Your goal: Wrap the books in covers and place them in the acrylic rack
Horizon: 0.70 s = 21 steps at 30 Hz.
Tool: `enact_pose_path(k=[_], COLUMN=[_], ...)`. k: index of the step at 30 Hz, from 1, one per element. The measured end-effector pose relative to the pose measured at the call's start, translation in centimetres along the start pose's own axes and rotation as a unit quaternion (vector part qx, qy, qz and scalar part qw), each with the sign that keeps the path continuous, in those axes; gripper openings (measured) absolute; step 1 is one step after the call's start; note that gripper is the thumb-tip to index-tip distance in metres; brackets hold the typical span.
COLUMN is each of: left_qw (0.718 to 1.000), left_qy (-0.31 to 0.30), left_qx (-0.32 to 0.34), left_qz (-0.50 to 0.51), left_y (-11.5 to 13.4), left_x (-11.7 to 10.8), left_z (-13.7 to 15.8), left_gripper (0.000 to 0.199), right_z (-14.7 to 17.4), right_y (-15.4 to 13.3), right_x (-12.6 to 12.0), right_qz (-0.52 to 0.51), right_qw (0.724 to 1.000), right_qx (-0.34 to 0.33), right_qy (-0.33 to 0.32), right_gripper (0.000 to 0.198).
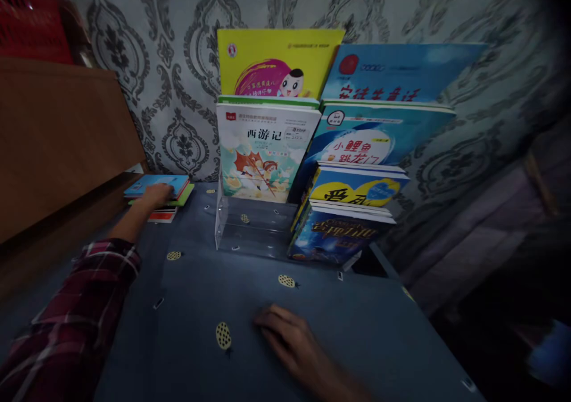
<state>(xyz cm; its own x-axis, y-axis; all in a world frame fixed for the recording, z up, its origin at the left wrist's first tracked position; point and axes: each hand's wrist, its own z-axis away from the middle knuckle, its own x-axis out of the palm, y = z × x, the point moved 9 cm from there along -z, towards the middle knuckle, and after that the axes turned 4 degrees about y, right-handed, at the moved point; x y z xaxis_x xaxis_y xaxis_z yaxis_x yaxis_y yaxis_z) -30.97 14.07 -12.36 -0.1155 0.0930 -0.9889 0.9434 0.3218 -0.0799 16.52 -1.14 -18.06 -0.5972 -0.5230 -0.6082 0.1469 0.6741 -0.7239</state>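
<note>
Where left hand rests, blue book partly hidden; right hand blurred

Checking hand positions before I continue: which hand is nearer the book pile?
Left. The left hand is on top of the pile; the right hand is on the near side of the rack, well off to the pile's right.

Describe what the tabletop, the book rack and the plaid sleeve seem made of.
Tabletop: perhaps vinyl or cloth, low sheen, pineapple-printed; I cannot tell which. Book rack: probably clear, glossy plastic, as the tabletop shows through it. Plaid sleeve: likely matte woven cloth, given its soft folds.
</note>
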Motion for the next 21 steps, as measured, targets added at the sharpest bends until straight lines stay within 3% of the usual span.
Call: enact_pose_path(k=[4, 9, 15, 21], left_qw=[0.996, 0.990, 0.991, 0.997], left_qy=[-0.074, -0.106, -0.081, -0.005], left_qx=[0.025, 0.061, 0.070, 0.065], left_qz=[-0.044, -0.065, -0.077, -0.051], left_y=[0.8, 2.6, 3.7, 3.0], left_x=[0.9, 1.1, 0.8, -0.1], left_z=[-2.0, -3.6, -3.6, -0.4], left_gripper=[0.028, 0.022, 0.019, 0.027], right_z=[0.1, 0.2, 0.8, 0.4], right_y=[0.3, 0.0, 0.8, 0.7], right_x=[0.0, -0.2, 0.3, 0.3], right_qz=[0.006, 0.010, 0.020, 0.008], right_qw=[1.000, 1.000, 1.000, 1.000], right_qx=[0.014, 0.002, 0.000, -0.007], right_qy=[-0.008, 0.008, -0.002, -0.008], right_gripper=[0.026, 0.028, 0.027, 0.028])
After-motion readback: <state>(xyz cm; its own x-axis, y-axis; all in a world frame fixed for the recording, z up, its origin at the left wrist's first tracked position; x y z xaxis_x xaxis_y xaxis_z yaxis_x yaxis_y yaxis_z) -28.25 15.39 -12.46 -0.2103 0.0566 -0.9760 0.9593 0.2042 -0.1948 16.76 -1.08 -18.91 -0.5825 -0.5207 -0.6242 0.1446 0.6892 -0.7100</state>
